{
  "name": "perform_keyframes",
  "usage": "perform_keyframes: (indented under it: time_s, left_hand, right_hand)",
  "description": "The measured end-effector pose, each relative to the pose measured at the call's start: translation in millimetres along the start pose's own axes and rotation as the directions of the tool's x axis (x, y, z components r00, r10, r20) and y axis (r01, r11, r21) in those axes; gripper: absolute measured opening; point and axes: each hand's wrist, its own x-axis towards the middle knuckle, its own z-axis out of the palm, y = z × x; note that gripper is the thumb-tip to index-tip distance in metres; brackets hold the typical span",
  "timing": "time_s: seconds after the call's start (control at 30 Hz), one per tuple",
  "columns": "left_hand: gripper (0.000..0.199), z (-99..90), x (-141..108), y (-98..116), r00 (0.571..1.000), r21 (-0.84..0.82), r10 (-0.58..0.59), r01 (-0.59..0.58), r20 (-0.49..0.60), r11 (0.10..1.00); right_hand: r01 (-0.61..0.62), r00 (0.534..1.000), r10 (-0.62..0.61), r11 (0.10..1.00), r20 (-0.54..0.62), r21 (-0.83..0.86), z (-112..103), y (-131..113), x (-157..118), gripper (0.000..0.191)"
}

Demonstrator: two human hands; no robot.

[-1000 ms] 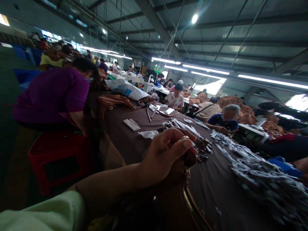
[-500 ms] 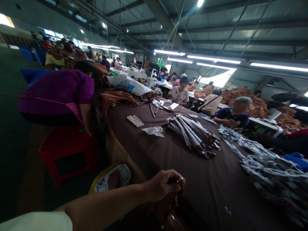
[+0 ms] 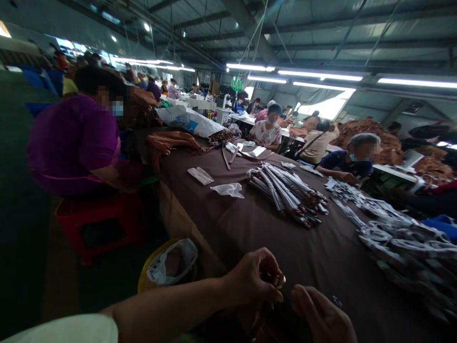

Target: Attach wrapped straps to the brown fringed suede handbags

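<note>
My left hand [image 3: 252,278]: narrow pinch on a small brass fitting [image 3: 281,282], tip pointing right, towards my right hand [image 3: 319,314], which is open, just beside it, nothing seen held. Brown leather bag [image 3: 255,321] dim below, by the brown-draped table [image 3: 214,224]; long axis hard to tell.

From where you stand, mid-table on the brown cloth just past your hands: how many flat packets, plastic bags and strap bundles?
White flat packet: 1
Crumpled clear plastic bag: 1
Bundle of long straps: 1
Total: 3
</note>
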Motion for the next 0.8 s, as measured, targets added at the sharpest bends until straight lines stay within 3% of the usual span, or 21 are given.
perform_keyframes:
  time_s: [0.1,0.2,0.33,0.4,0.53,0.6,0.73,0.8]
  left_hand:
    - [0.050,3.6,-0.2,-5.7,1.000,0.101,0.011,-0.009,-0.012,0.995]
    - [0.049,5.2,-0.2,-16.0,0.999,0.174,-0.017,0.023,-0.033,0.985]
    - [0.049,2.4,-1.1,-21.3,0.996,0.259,-0.026,0.046,-0.081,0.965]
    - [0.053,-2.3,-1.3,-19.0,0.999,0.354,-0.009,0.023,-0.042,0.935]
    - [0.048,-14.4,-0.8,-15.6,0.989,0.575,0.010,-0.093,0.147,0.813]
    - [0.044,-18.4,-1.1,-16.6,0.983,0.584,0.015,-0.122,0.184,0.803]
    - [0.043,-22.1,-3.5,-20.8,0.988,0.427,-0.018,-0.050,0.153,0.903]
    - [0.042,-24.0,-4.3,-23.4,0.988,0.362,-0.030,-0.026,0.149,0.932]
  right_hand:
    - [-0.101,0.992,0.087,0.982,0.090,0.161,12.4,1.0,10.4,0.051]
    - [-0.180,0.971,0.114,0.926,0.210,0.330,19.5,6.8,13.6,0.049]
    - [-0.241,0.960,0.141,0.851,0.240,0.467,26.0,10.0,10.5,0.046]
    - [-0.245,0.961,0.140,0.833,0.239,0.497,28.3,12.3,8.7,0.043]
    - [-0.263,0.957,0.155,0.825,0.247,0.500,32.4,18.4,5.8,0.038]
    - [-0.330,0.935,0.183,0.758,0.302,0.562,36.4,18.7,5.0,0.035]
    - [-0.494,0.869,0.285,0.503,0.404,0.709,50.2,14.8,5.7,0.037]
    - [-0.533,0.844,0.344,0.457,0.411,0.712,57.6,14.0,6.4,0.040]
